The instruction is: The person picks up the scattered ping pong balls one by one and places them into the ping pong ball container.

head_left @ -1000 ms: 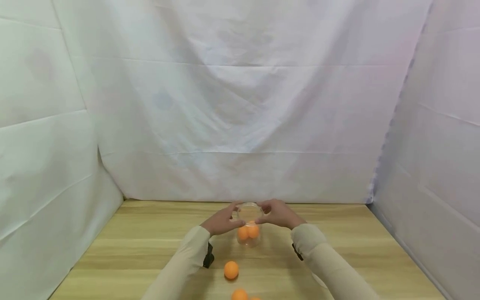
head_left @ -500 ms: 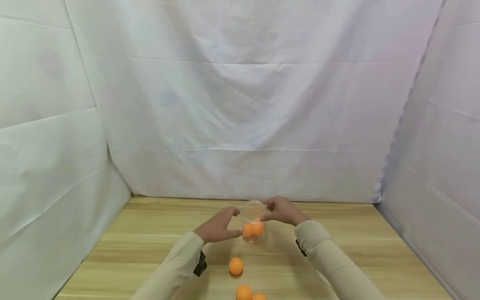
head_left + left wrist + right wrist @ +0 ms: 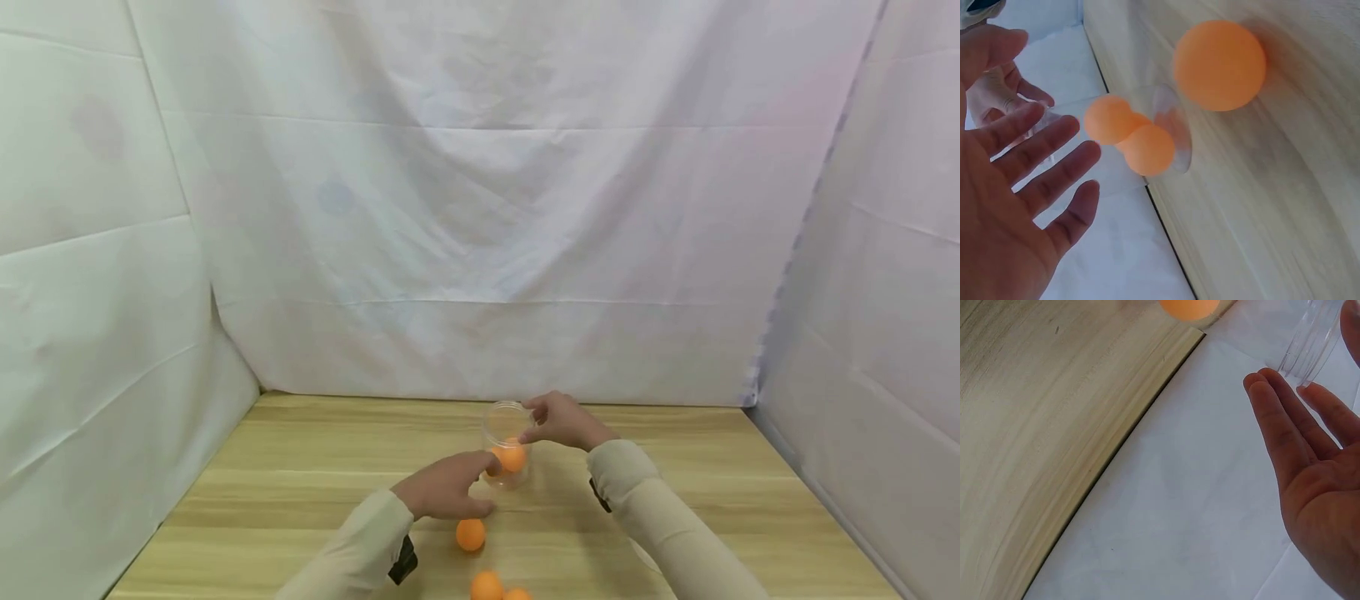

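Observation:
A clear jar (image 3: 498, 432) with orange table tennis balls (image 3: 513, 458) at its bottom stands upright toward the far side of the table. My right hand (image 3: 564, 422) holds it near the rim, thumb and fingers on either side of the threaded neck (image 3: 1310, 344). In front of the jar hovers my left hand (image 3: 444, 487), fingers spread and extended, with nothing in it. Just below the left thumb lies a loose orange ball (image 3: 470, 536), apart from the hand in the left wrist view. Three balls show through the jar wall (image 3: 1147, 150) there.
Two more orange balls (image 3: 487, 586) sit at the near edge of view. A pale curved edge (image 3: 645, 557) peeks out beside the right sleeve. White cloth (image 3: 480, 208) hangs behind and beside the wooden table (image 3: 315, 467).
My left hand has let go of the jar and moved toward me, down near the loose ball. The right hand keeps its hold on the jar, which stays in place.

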The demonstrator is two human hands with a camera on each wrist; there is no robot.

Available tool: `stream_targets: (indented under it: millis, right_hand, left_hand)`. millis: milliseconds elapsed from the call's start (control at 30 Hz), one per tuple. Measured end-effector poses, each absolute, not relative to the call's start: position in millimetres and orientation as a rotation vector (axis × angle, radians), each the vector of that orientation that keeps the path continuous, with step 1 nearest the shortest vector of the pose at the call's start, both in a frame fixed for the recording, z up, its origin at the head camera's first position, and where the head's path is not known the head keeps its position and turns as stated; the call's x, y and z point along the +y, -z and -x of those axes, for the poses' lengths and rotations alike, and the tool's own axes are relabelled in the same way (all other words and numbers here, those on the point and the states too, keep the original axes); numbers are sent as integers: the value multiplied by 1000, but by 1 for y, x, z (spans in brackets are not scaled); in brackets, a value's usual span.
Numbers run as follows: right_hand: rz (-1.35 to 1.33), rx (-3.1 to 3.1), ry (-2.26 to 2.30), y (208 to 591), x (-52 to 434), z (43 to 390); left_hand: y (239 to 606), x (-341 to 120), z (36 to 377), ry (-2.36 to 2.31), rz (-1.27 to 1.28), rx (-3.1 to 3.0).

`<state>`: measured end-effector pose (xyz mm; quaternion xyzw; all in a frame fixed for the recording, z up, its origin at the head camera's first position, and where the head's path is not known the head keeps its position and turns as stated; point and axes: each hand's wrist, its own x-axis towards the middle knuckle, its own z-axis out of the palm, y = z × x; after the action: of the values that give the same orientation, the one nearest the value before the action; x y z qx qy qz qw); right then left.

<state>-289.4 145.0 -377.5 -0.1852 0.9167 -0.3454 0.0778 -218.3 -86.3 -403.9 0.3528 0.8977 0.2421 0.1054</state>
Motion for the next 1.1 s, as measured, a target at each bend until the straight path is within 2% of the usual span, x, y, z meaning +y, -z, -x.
stream_targets:
  millis: [1100]
  right_hand:
    - [503, 2711, 1071, 377, 137, 287]
  left_hand:
    - [446, -87, 206, -412, -1104, 2659]
